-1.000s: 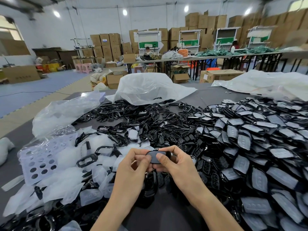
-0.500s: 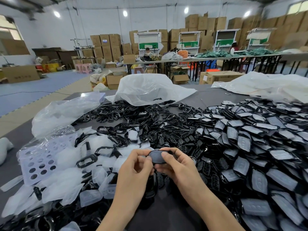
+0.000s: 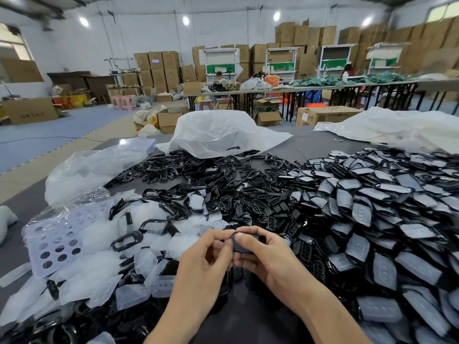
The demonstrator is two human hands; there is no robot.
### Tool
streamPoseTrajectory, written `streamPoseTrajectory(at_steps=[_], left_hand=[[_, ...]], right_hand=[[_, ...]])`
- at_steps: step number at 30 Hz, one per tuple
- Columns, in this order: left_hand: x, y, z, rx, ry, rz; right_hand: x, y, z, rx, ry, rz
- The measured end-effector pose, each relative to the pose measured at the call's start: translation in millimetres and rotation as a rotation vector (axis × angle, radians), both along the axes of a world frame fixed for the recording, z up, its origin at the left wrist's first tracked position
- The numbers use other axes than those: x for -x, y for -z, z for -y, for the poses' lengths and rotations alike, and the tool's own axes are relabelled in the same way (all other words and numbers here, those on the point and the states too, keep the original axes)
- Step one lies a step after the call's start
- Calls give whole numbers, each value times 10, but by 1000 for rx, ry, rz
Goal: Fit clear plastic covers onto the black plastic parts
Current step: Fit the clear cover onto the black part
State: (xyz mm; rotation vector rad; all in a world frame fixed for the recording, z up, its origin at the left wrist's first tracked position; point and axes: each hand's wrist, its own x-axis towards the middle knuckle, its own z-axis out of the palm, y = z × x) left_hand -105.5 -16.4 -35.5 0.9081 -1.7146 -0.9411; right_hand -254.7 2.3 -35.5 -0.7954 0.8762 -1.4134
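Just below centre, toward 6 o'clock, the left hand (image 3: 206, 259) and right hand (image 3: 273, 259) pinch one small rounded black part (image 3: 239, 245) between curled fingertips and thumbs, likely seating its cover, with floppy translucent clear covers (image 3: 94, 276) at 8 o'clock and glossy covered pieces (image 3: 372, 214) at 3 o'clock.

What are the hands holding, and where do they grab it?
One small black part, held by both hands. The left hand pinches its left end; the right hand grips its right side, thumb on top.
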Motion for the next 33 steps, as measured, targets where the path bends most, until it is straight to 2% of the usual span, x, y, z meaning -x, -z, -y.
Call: streamPoseTrajectory(at_steps=[4, 8, 14, 17, 20, 24, 30, 33], left_hand=[[-1, 4, -17, 51, -9, 40], [-4, -14, -36, 186, -13, 130], [-63, -51, -78, 391, -55, 315], [-45, -43, -127, 532, 2, 468], [26, -20, -193, 557, 87, 540], [39, -14, -242, 527, 124, 512], [-63, -19, -161, 478, -58, 410], [-59, 22, -110, 352, -71, 284]], right_hand=[[42, -3, -21, 3, 30, -87], [35, -20, -58, 27, 22, -164], [-4, -70, -31, 3, 131, -77], [-2, -66, -29, 6, 203, -87], [-9, -71, -47, -6, 223, -51], [6, -106, -51, 1, 228, -10], [-28, -102, -51, 21, 243, -78], [-44, -88, -55, 55, 204, -97]])
